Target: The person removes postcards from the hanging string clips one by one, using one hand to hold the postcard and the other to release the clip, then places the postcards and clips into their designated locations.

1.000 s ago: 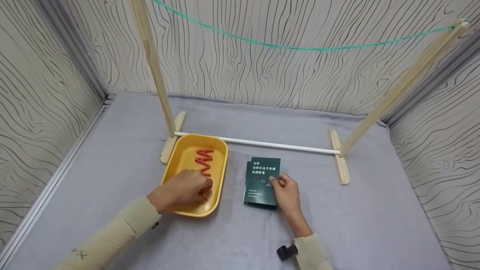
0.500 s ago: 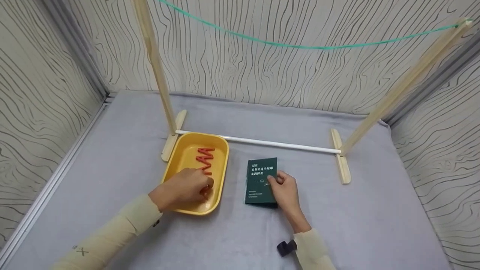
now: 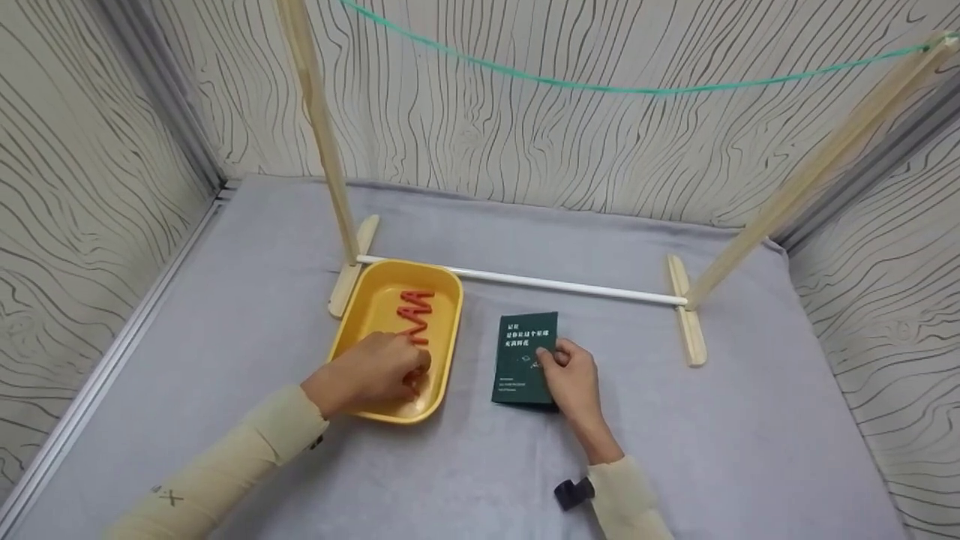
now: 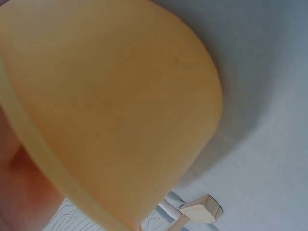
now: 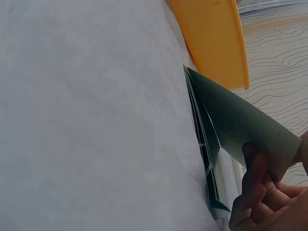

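Note:
My left hand [image 3: 381,369] reaches into a yellow plastic tray [image 3: 457,315], its fingers curled down near the tray floor. Whether the fingertips pinch anything is hidden. Beyond them, several red zigzag pieces, apparently small clips [image 3: 417,301], lie in a row on the tray floor. To the right, a dark green folded card [image 3: 525,352] with white print lies on the cloth. My right hand [image 3: 574,379] pinches its right edge, thumb on top and fingers underneath. In the right wrist view, the green top leaf [image 5: 240,120] is raised at a slant above other thin layers.
Behind the tray and card stands a wooden frame with a left post [image 3: 326,150], a right post [image 3: 817,176] and a white bottom rod [image 3: 562,286]. A green cord [image 3: 525,73] sags between the posts. Grey cloth [image 3: 465,480] covers the table; wood-patterned panels [image 3: 525,150] surround it.
The card's upper leaf has shifted slightly in my right hand; the offset second layer at its top no longer shows. My left hand stays in the tray. The head view has shifted a little.

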A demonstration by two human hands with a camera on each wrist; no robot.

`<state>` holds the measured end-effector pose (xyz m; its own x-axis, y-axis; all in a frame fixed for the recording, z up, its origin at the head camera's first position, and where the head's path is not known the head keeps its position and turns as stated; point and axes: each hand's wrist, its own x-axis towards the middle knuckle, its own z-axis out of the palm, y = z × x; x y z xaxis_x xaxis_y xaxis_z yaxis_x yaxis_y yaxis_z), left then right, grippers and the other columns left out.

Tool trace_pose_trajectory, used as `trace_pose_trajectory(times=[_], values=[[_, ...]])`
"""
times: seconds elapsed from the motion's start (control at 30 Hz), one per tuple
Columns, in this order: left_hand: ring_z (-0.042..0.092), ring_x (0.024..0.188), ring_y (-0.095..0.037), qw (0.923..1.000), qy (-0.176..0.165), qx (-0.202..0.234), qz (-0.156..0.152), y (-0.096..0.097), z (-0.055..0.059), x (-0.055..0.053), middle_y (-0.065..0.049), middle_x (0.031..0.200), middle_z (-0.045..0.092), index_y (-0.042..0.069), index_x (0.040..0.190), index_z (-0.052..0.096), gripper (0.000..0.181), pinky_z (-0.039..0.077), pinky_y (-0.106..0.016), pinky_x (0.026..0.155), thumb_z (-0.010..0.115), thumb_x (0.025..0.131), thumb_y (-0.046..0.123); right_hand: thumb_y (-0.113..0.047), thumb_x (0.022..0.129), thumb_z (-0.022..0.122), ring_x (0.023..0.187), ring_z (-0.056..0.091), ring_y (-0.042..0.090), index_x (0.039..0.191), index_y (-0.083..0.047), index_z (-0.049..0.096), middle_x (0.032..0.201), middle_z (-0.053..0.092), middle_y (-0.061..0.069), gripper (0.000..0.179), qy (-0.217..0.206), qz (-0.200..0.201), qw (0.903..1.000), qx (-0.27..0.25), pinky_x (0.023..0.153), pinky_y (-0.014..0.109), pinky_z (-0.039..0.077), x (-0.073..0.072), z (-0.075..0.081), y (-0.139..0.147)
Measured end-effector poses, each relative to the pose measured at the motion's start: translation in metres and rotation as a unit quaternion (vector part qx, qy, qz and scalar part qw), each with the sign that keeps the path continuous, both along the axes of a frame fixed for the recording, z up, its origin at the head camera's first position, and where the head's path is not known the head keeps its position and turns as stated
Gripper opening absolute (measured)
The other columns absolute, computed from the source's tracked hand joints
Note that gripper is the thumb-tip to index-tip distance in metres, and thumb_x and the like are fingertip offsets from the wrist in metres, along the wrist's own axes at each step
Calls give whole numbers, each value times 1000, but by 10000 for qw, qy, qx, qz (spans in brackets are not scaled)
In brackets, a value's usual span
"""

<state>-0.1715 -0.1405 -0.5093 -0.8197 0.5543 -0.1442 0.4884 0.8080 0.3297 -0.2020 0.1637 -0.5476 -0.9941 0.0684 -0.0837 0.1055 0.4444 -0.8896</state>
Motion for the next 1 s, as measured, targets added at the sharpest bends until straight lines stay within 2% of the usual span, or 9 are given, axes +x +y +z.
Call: trace_pose_trajectory(times=[0.2, 0.3, 0.47, 0.6, 0.83, 1.0], values=[[49, 64, -12, 9997, 221, 91, -56, 0, 0, 0, 6, 69, 54, 14, 92, 75, 10, 42, -23, 61, 83, 90, 19, -12, 98, 70, 58, 45, 10, 108, 3, 73, 61, 48, -5, 18, 45, -83, 9994, 345, 57, 22, 38, 0, 1, 1], [47, 63, -12, 9993, 354, 104, -81, 0, -1, 0, 5, 67, 51, 14, 89, 73, 8, 39, -24, 60, 81, 90, 16, -15, 98, 71, 57, 41, 11, 108, 3, 72, 60, 43, -5, 21, -14, -79, 9980, 629, 57, 23, 36, 0, 2, 2], [49, 64, -11, 9994, 318, 97, -33, 0, -2, -1, 5, 68, 52, 14, 93, 74, 9, 42, -23, 62, 82, 91, 18, -17, 97, 73, 61, 48, 12, 105, 3, 70, 67, 52, -2, 22, -128, -53, 9954, 947, 59, 25, 40, 2, 2, 3], [49, 63, -12, 9994, 328, 75, -6, -1, -3, -1, 4, 68, 52, 14, 93, 75, 9, 42, -24, 61, 81, 91, 19, -18, 97, 73, 66, 51, 14, 104, 3, 69, 73, 56, 1, 22, -200, -33, 9948, 998, 61, 27, 42, 2, 1, 3], [47, 62, -12, 9993, 369, 92, -4, -2, -3, 0, 4, 66, 50, 13, 92, 75, 7, 40, -23, 59, 79, 92, 17, -20, 97, 73, 64, 53, 15, 100, 0, 65, 71, 58, 1, 21, -252, -70, 9929, 1162, 60, 27, 42, 2, 1, 3], [49, 63, -11, 9995, 272, 146, 11, -1, 0, 1, 4, 67, 51, 13, 93, 75, 6, 41, -22, 60, 80, 92, 18, -19, 98, 72, 66, 55, 16, 101, 1, 63, 74, 60, 4, 23, -295, -36, 9902, 1363, 58, 27, 43, 2, 1, 4]])
